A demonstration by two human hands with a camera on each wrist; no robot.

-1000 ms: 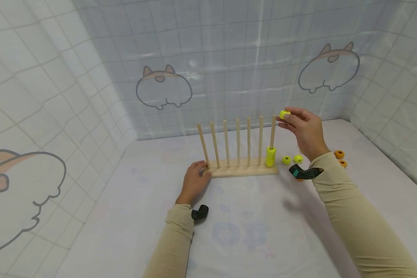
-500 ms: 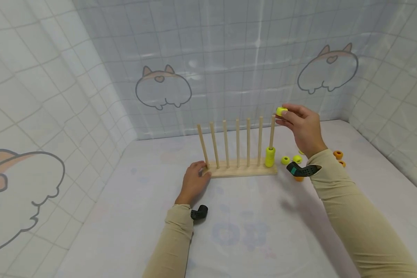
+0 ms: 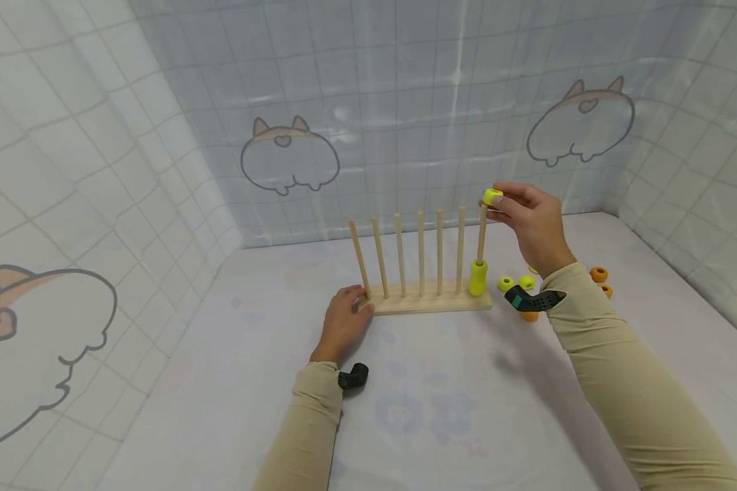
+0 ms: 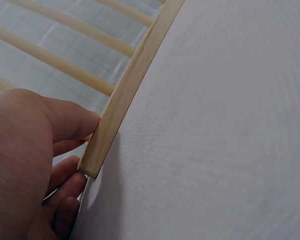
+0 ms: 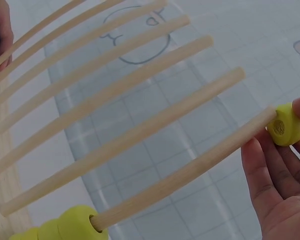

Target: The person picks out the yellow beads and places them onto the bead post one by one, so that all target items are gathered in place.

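At the far left, the base [image 3: 426, 303] was gripped at its end by the left hand [image 3: 342, 323]. As seen from the left wrist, the gap between thumb and fingers was closed down to the wood's thickness, with the thumb pressed on its edge and the other fingers bent at the end.

Farther right, six bare pegs [image 3: 421, 252] were lined up along the base. On the seventh peg [image 3: 482, 235], at the right end, a stack [image 3: 478, 278] of yellow beads was seated at the bottom.

At that peg's tip, a yellow bead [image 3: 491, 197] was pinched in the right hand [image 3: 539, 228], the thumb and fingers parted only by the bead's width. In the right wrist view its hole was shown slightly off the tip; whether bead and wood were touching could not be told.

Beyond, loose yellow beads [image 3: 506, 284] were scattered on the cloth [image 3: 417, 354], one partly hidden by the hand, and orange beads [image 3: 598, 274] were spread near the right forearm.

The step in hand was judged to be alignment, with threading not yet achieved. A small shift of the hole over the tip seemed called for, then release, with the base kept steady.
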